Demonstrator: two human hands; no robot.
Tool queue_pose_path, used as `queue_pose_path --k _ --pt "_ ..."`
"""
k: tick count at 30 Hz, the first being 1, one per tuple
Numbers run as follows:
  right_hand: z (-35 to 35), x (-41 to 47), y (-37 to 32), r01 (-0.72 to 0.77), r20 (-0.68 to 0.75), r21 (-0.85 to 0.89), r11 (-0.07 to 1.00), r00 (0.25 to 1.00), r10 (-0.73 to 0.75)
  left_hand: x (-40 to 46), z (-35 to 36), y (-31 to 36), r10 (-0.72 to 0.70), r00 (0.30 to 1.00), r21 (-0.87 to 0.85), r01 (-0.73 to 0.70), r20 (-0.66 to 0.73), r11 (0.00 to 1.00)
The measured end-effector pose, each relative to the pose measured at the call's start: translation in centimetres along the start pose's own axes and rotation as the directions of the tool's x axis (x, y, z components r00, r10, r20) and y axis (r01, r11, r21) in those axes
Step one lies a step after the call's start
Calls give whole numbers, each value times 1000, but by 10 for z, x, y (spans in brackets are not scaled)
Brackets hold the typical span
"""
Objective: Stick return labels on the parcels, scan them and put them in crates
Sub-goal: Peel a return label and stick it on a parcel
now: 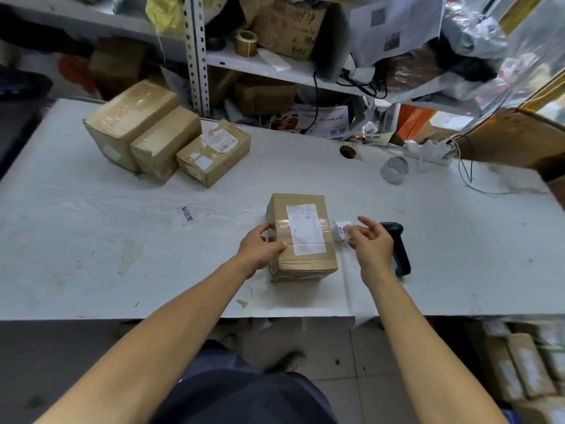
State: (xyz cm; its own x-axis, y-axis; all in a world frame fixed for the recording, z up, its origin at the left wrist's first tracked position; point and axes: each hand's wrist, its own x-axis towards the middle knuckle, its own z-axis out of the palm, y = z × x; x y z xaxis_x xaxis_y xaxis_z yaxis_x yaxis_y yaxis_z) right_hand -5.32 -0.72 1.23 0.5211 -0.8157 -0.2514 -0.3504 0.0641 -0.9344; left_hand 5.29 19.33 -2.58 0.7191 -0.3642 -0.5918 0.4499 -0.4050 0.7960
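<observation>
A brown cardboard parcel (pixel 301 240) with a white shipping label on top lies in the middle of the white table (pixel 122 224). My left hand (pixel 260 247) holds its left side, thumb on the top face. My right hand (pixel 371 241) hovers just right of the parcel and pinches a small white label (pixel 343 230) between thumb and fingertips. A black handheld scanner (pixel 397 247) lies on the table right behind that hand.
Three more taped parcels (pixel 165 142) stand together at the back left. A small metal cup (pixel 394 169), a tape roll (pixel 348 151) and a power strip (pixel 428 151) sit at the back right. Cluttered shelves rise behind. Boxes (pixel 526 368) lie on the floor at lower right.
</observation>
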Motion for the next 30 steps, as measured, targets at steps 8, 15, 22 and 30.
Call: queue_pose_path --k 8,15,22,30 --pt "35 -21 12 170 218 -311 935 970 -104 -6 6 3 148 988 145 -140 -50 979" --pt "32 -12 21 266 230 -723 637 963 -141 1 7 -1 6 1000 52 -5 -22 999" --pt "17 -12 20 -10 310 -420 907 938 154 -4 18 8 -11 999 -54 14 44 998" --pt "-32 -3 -30 87 153 -194 977 987 -58 -14 46 72 266 958 -81 -258 111 963"
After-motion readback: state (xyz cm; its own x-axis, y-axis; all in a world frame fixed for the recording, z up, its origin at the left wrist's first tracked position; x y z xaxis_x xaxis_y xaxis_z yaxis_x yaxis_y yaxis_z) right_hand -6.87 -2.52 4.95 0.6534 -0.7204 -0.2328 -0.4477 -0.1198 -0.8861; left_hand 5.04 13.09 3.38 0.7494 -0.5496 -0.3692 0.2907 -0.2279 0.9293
